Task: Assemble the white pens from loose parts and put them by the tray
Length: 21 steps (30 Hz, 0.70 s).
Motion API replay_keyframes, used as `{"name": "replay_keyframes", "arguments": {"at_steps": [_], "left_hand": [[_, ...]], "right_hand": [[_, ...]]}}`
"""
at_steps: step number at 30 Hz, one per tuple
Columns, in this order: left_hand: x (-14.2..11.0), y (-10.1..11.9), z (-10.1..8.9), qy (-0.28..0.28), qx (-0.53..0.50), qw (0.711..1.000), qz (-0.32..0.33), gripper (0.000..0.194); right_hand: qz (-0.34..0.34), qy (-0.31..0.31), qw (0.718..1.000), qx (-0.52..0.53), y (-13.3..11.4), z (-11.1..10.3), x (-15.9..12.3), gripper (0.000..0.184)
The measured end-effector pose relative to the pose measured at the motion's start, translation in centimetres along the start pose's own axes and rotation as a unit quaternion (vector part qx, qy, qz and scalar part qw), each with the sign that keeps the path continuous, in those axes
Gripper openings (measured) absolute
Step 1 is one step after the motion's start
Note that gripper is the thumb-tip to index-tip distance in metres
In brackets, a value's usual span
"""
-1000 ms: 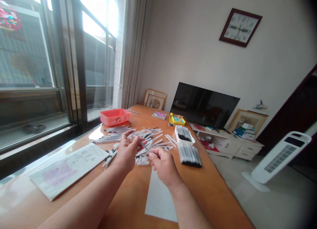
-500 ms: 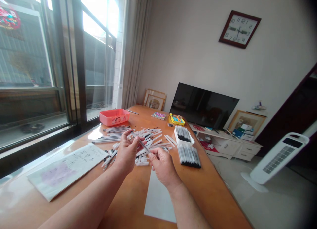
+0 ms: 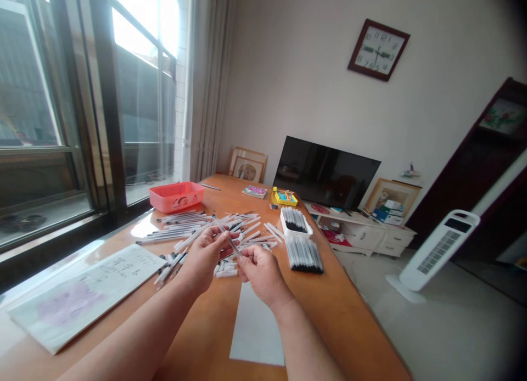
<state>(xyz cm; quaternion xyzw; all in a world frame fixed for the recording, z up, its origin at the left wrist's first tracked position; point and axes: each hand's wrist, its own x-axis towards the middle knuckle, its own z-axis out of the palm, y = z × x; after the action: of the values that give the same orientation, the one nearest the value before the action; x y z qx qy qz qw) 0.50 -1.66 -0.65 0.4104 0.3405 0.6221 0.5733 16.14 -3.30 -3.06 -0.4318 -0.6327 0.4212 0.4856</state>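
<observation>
A slim pen (image 3: 224,232) slants between my two hands above the table. My left hand (image 3: 205,256) pinches it along the middle, fingers closed. The lower end sits in the closed fingertips of my right hand (image 3: 262,270), which partly hide it. Just beyond my hands lies a loose pile of white and clear pen parts (image 3: 247,227). Long pen barrels (image 3: 177,230) with dark ends lie left of the pile. Several black-and-white pen parts (image 3: 169,267) rest beside my left wrist. Under my right hand is a blank white sheet (image 3: 256,331).
On the right stand a white container (image 3: 295,223) of pens and a row of black-ended pens (image 3: 304,255). A pink basket (image 3: 177,196) sits back left, a writing booklet (image 3: 88,293) front left. Toward the far end are a yellow box (image 3: 285,197) and a small colourful booklet (image 3: 254,191).
The view has turned slightly right, so everything sits further left. Both hands still hold the pen, at nearly the same slant.
</observation>
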Motion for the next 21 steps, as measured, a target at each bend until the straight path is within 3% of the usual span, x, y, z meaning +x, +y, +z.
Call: {"name": "replay_keyframes", "arguments": {"at_steps": [11,14,16,19,21], "left_hand": [[-0.2,0.0,0.2,-0.057,0.045,0.997,-0.023,0.036],[-0.1,-0.2,0.3,-0.053,0.084,0.995,0.007,0.04],[0.0,-0.6,0.2,-0.054,0.14,0.987,0.059,0.038],[0.3,-1.4,-0.2,-0.075,0.266,0.945,0.177,0.026],[0.4,-1.7,-0.6,-0.105,0.383,0.884,0.247,0.022]], "right_hand": [[0.008,0.011,0.998,-0.055,-0.3,-1.6,0.0,0.019],[-0.027,0.049,0.997,-0.056,-0.8,-1.8,0.0,0.023],[-0.048,0.086,0.995,-0.033,-1.6,-1.9,-0.1,0.028],[-0.061,0.11,0.992,0.02,-3.0,-2.1,-0.5,0.035],[-0.071,0.104,0.991,0.034,-3.5,-2.1,-0.7,0.037]]}}
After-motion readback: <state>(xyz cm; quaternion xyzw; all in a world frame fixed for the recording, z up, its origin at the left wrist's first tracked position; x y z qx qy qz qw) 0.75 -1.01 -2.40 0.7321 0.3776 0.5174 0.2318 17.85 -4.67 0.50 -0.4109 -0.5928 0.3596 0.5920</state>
